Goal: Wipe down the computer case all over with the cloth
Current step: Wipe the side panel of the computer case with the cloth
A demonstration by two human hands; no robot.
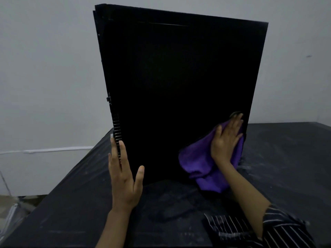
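Note:
A tall black computer case (175, 83) stands upright on the table, its broad side panel facing me. My left hand (125, 178) rests flat against its lower left edge, fingers straight along the slotted rear strip and thumb on the panel. My right hand (226, 140) presses a purple cloth (198, 165) against the lower right corner of the panel with straight, spread fingers. Part of the cloth hangs loose below the hand.
The case stands on a table covered in dusty black sheeting (286, 158). A pale wall (44, 68) is behind it. The table's left edge drops off to a floor with pale clutter (10, 212). A striped sleeve (268, 228) shows at the lower right.

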